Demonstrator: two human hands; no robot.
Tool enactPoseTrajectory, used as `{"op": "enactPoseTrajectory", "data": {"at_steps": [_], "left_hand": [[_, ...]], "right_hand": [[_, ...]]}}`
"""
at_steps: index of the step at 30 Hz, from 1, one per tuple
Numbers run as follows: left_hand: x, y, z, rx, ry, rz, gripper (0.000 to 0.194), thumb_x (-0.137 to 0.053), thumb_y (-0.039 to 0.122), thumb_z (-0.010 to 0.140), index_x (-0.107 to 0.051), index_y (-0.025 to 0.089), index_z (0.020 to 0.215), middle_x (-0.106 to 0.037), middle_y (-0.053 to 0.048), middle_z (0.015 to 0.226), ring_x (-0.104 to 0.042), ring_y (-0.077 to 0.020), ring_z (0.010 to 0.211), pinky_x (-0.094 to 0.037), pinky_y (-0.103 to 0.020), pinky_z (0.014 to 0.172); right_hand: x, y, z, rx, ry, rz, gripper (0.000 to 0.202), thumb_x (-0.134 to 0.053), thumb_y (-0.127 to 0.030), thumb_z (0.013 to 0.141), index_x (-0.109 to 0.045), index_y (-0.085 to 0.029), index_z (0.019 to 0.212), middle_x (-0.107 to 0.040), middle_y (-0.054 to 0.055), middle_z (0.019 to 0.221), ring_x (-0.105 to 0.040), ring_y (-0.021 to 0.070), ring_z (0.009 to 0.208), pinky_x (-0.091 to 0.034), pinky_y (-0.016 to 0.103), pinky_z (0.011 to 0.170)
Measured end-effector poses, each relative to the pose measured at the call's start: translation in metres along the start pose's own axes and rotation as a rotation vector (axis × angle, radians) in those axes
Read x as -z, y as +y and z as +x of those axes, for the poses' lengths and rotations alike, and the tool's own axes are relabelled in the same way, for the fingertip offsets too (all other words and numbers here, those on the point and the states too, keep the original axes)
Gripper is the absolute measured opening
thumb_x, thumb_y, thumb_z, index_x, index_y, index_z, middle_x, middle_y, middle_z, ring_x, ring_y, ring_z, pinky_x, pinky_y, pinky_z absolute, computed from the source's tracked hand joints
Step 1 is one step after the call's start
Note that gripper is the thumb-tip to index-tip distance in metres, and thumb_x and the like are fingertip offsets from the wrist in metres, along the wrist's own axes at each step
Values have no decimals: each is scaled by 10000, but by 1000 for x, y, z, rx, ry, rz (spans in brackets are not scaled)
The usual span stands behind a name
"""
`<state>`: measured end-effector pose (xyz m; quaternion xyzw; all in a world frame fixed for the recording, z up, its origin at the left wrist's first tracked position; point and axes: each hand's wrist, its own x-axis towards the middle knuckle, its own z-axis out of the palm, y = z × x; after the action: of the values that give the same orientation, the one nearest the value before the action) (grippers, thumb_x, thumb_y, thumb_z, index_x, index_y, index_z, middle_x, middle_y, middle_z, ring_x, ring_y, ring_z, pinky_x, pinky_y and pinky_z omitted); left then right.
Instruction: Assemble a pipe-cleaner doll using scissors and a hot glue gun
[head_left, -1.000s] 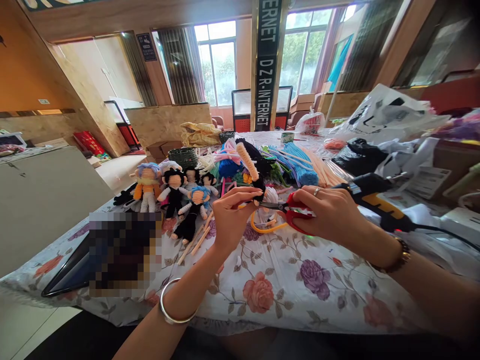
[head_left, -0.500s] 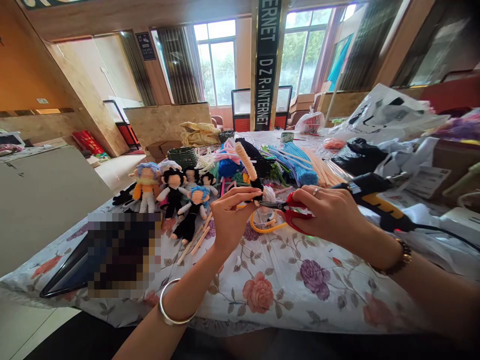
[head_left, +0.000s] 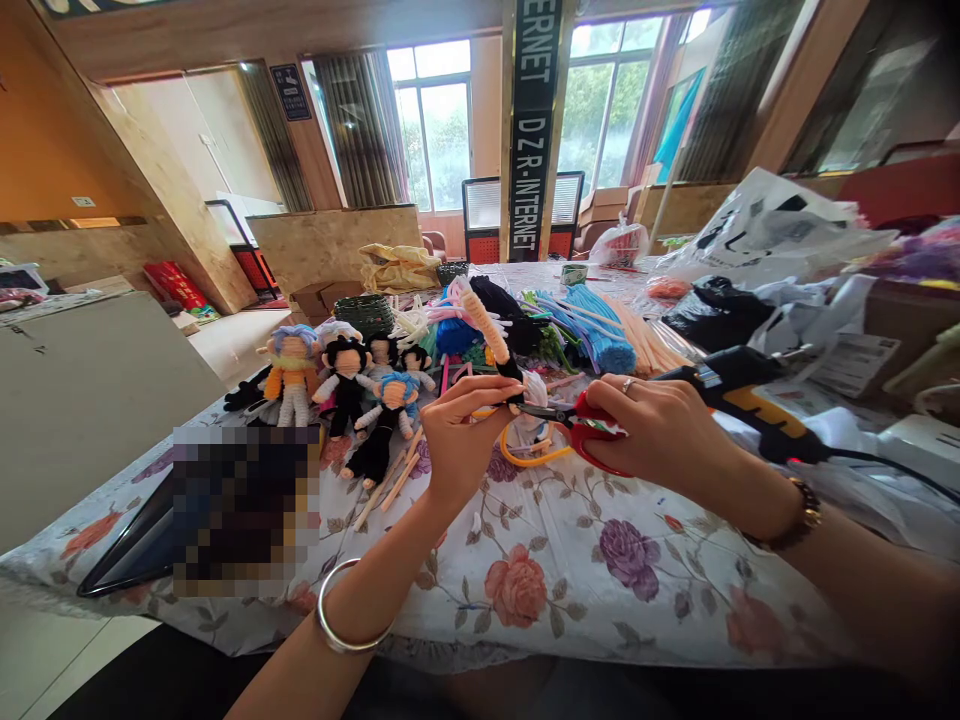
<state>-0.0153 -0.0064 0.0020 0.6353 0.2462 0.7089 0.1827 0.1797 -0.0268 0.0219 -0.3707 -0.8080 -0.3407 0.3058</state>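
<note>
Between its thumb and fingers, my left hand [head_left: 465, 430] pinches a small black-and-peach fuzzy piece [head_left: 486, 322], whose peach part stands up and leans left. My right hand [head_left: 645, 425] holds scissors [head_left: 596, 432] by their red handles. The scissor blades point left and meet the lower end of the piece beside my left fingertips. A white fluffy bit [head_left: 535, 390] shows just behind the blades. Under them on the table lies a yellow-orange loop [head_left: 536, 460]. Whether the blades are fully closed is hard to tell.
Several small dolls [head_left: 346, 385] stand and lie left of my hands, behind a dark, partly pixelated device [head_left: 142, 540]. Blue fuzzy stems [head_left: 607, 335] and peach ones [head_left: 649, 335] lie behind. A black-and-yellow glue gun [head_left: 765, 410] and plastic bags [head_left: 780, 225] are at the right.
The peach part of the held piece has tipped slightly further left and down. My right hand and the red handles have shifted a little, while the scissor tips stay by my left fingertips.
</note>
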Motion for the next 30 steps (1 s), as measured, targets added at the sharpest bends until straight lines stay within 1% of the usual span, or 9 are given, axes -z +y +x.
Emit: {"op": "enactPoseTrajectory", "data": {"at_steps": [5,10,16,23,30], "left_hand": [[0,-2,0,-6,-2,29,276,-741,49,619,-754,280,770,-731,-6,794,-674,-134,742,-560,-242,688],[1,-1,-1,25,-10,8,252,-749,78,629,-756,277,784,-730,-11,806,-672,-133,741,-557,-231,675],[1,0,-1,25,-15,25,245,-742,67,631,-756,267,772,-731,-14,805,-670,-135,745,-559,-242,695],[0,-1,-2,72,-9,-4,247,-748,69,617,-755,270,759,-733,-13,810,-673,-140,755,-562,-241,691],[1,-2,-2,64,-16,1,227,-749,86,629,-756,266,766,-731,-21,818,-673,-149,770,-560,-254,700]], "right_hand": [[-1,-1,0,-1,-3,15,144,-558,-293,767,-530,-177,686,-611,3,578,-531,114,472,-293,238,479],[-2,-3,0,-11,-2,24,144,-537,-286,769,-507,-178,679,-608,2,568,-511,111,454,-264,244,471],[-4,-5,-2,-19,3,-16,140,-505,-290,769,-506,-180,684,-557,-1,523,-482,113,437,-230,249,462],[-7,-7,-3,-26,9,-27,142,-513,-293,760,-510,-181,672,-534,-13,482,-456,110,395,-217,249,448],[-8,-7,-3,-34,-3,-22,146,-516,-302,770,-504,-185,683,-563,-3,525,-489,118,429,-222,250,458]]}}
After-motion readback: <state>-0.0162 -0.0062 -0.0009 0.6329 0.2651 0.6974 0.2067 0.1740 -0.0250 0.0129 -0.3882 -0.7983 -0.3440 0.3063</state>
